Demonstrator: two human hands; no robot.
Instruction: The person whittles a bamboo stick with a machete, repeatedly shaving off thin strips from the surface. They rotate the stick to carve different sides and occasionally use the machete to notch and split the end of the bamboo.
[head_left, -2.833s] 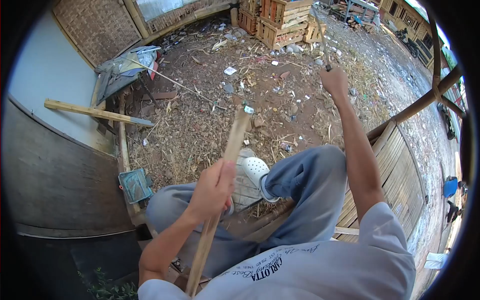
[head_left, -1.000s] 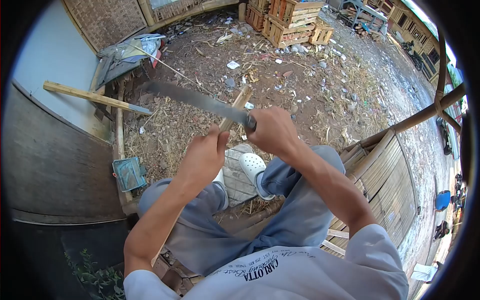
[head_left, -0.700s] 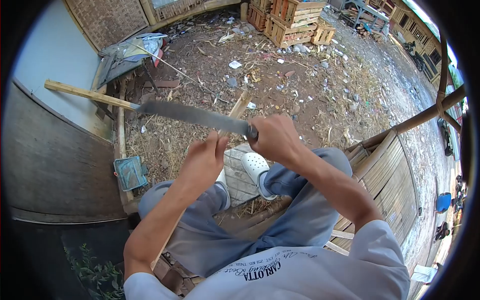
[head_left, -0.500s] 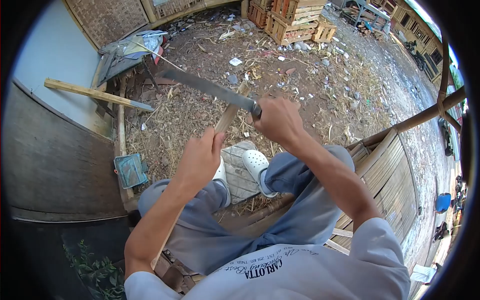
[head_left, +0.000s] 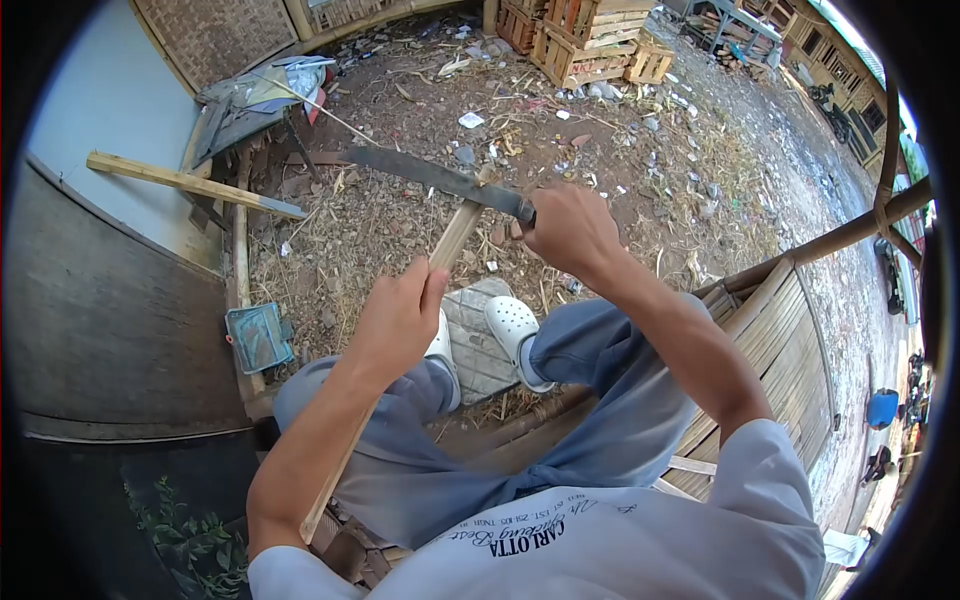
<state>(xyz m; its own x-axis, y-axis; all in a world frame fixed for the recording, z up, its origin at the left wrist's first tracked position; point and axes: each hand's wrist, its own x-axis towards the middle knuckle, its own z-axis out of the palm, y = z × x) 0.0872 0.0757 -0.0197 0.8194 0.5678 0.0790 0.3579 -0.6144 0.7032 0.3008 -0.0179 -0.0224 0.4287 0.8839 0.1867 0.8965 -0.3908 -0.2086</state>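
A person in a pale printed shirt (head_left: 620, 540) and blue jeans (head_left: 620, 410) is sitting with knees bent, seen from above by a head camera. The left hand (head_left: 393, 312) is gripping a long wooden stick (head_left: 454, 235), its fingers clamped around it with the thumb lying along the near side. The stick is slanting up and away from the body, its far end showing beyond the hand and its lower part running down beside the left forearm. The right hand (head_left: 572, 228) is clenching a knife (head_left: 432, 177), fingers closed on the dark handle. The long grey blade is pointing to the left and crossing the stick close to its far end; whether the edge is biting into the wood is hard to tell. Below the hands, white clogs (head_left: 512, 322) are resting at a pale slab (head_left: 475, 345). Around it, dry straw and litter are covering the ground (head_left: 540, 130). A plank (head_left: 190, 185) and a blue tray (head_left: 258, 336) are lying to the left, a bamboo platform (head_left: 785, 340) is stretching along the right, and wooden crates (head_left: 585, 55) are standing at the back.
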